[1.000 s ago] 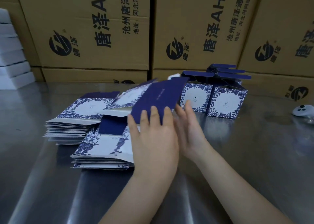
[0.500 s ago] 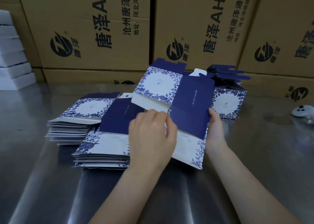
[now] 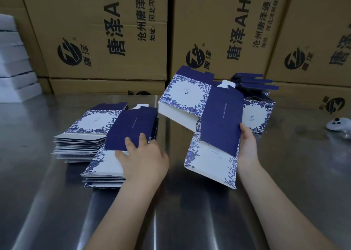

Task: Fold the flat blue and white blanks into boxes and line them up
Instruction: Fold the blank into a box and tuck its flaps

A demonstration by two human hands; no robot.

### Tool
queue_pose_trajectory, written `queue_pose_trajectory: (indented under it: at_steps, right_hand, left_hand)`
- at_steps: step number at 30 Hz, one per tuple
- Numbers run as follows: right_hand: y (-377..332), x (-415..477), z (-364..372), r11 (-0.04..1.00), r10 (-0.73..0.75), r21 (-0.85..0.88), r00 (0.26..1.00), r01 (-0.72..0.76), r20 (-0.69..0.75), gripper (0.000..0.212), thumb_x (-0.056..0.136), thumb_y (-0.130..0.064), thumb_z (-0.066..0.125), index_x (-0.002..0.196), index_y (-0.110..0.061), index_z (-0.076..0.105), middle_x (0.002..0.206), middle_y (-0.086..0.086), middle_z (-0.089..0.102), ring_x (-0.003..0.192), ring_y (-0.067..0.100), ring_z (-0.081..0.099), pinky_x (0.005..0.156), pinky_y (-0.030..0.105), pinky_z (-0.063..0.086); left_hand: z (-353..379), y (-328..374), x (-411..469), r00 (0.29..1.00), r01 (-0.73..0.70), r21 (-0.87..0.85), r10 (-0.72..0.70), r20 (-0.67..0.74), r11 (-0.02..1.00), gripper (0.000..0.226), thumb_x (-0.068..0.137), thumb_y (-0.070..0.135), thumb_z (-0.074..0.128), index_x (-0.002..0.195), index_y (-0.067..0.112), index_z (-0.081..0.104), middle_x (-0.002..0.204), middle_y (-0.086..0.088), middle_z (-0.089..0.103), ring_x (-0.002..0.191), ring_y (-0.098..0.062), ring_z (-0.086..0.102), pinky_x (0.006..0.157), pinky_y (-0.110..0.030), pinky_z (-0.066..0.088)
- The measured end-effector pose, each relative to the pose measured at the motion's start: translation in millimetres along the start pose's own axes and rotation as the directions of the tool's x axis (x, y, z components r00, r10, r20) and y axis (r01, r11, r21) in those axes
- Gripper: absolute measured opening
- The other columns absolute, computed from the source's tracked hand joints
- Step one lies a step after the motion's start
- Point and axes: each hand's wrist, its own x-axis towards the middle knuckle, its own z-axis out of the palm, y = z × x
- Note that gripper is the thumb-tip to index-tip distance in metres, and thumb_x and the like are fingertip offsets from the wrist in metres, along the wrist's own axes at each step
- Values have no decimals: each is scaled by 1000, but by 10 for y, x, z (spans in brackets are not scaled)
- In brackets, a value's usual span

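Our right hand (image 3: 247, 145) grips one flat blank (image 3: 220, 122) by its right edge, holding it tilted clear of the bench (image 3: 284, 173), ready to pop open, we reckon. Our left hand (image 3: 142, 158) presses straight fingers on the near stack (image 3: 102, 166), probably steadying it. Just behind the blank stand the folded boxes (image 3: 256, 115).

Held blank (image 3: 218, 120) hides most folded boxes (image 3: 256, 115); cartons' (image 3: 106, 31) tops cropped.

Right hand (image 3: 247, 149) holds blank (image 3: 221, 116) aloft; left hand (image 3: 145, 161) touches stack (image 3: 101, 167).
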Motion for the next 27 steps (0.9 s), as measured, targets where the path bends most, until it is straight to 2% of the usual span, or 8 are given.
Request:
queue_pose_trajectory:
  at_steps: [3,5,8,13,17,21,24,27]
  right_hand:
    - [-5,-14,5,1000,29,-6,999,-28,34,39,95,-40,49,75,-26,80,95,-3,75,81,18,73,72,36,59]
    - [-16,-28,10,999,36,-23,997,-34,67,39,95,-40,50,74,-26,80,91,-3,76,78,18,73,66,35,59]
    - [-40,-55,33,997,44,-60,996,-39,81,28,94,-39,53,90,-23,76,96,-1,75,80,21,73,63,36,58]
    - [-78,-75,59,993,112,-64,983,-104,145,32,93,-41,53,95,-20,77,109,3,72,89,25,72,69,41,58]
    - [-94,-122,102,982,170,-123,957,-145,235,31,85,-44,57,95,-23,79,110,1,73,93,24,72,75,43,58]
    - [-153,-161,159,981,178,-119,945,-150,276,39,80,-45,61,106,-21,76,118,3,70,101,25,69,79,44,57]
    - [-212,-154,191,989,111,-123,950,-78,291,51,82,-46,61,126,-20,65,129,5,63,112,27,64,87,45,53]
    - [-220,-165,211,990,112,-124,938,-74,329,46,86,-46,57,122,-19,68,126,5,65,109,26,66,84,44,55]
  left_hand:
    - [-48,28,-15,997,10,-101,-18,-79,995,40,100,32,40,138,20,46,159,-7,31,149,-39,16,112,-61,20]
    - [-112,29,-18,961,-42,-345,-56,-271,938,26,96,20,43,119,17,55,128,-8,59,130,-37,45,107,-53,32]
    - [-218,-12,-21,846,-193,-657,-215,-487,728,29,98,19,38,119,24,58,89,10,63,88,-21,55,96,-38,35]
    - [-323,-49,-4,891,-313,-938,-296,-345,151,32,93,42,37,118,37,56,118,16,64,119,-13,57,104,-43,44]
    - [-288,-30,3,919,-330,-935,-182,-350,130,44,100,37,53,143,32,45,113,37,58,113,13,52,92,-11,42]
    - [-262,-46,19,918,-325,-921,-162,-362,214,63,95,23,62,151,28,35,135,22,38,126,-8,48,90,-17,43]
    - [-268,-18,11,920,-361,-908,-75,-384,212,69,92,13,64,152,26,35,143,14,45,128,-4,48,109,-31,42]
    - [-244,27,-9,909,-402,-889,-21,-416,219,63,90,7,63,144,34,43,127,23,51,116,11,51,95,-11,42]
